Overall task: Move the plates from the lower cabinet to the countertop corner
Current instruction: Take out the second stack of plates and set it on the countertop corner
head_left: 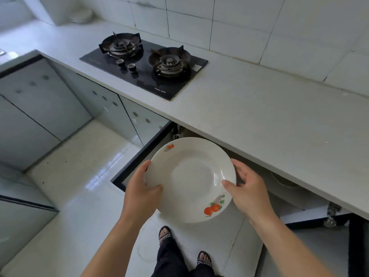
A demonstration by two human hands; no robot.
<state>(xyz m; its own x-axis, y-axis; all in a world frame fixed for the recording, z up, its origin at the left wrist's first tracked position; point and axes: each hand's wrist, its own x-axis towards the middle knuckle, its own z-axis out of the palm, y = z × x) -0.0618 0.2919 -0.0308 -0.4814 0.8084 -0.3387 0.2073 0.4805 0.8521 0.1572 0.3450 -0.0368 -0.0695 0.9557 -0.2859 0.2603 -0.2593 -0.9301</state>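
Head view, kitchen, one moment.

1. White round ceramic plate (191, 179), deep, with orange fruit prints at two places on its rim. Held in the air, face up, in front of the open lower cabinet (265, 176) and below the countertop's front edge; not touching either.
2. Left hand (139, 192): grips the plate's left rim, thumb laid over the upper face, fingers curled under and hidden.
3. Right hand (247, 190): grips the right rim, thumb on the upper face, remaining fingers wrapped round the far edge and underside.
4. Pale grey stone countertop (259, 108), running along the white tiled wall (239, 27).
5. Black glass two-burner gas hob (143, 66), set into the countertop, two knobs at its front.
6. Stack of white dishes (81, 17), blurred, in the far corner of the countertop, well apart from the held plate.
7. Dark-edged cabinet door (143, 154), swung open to the left of the plate.
8. Glossy light floor tiles (79, 176); two feet in patterned black sandals (165, 234) stand beneath the plate.
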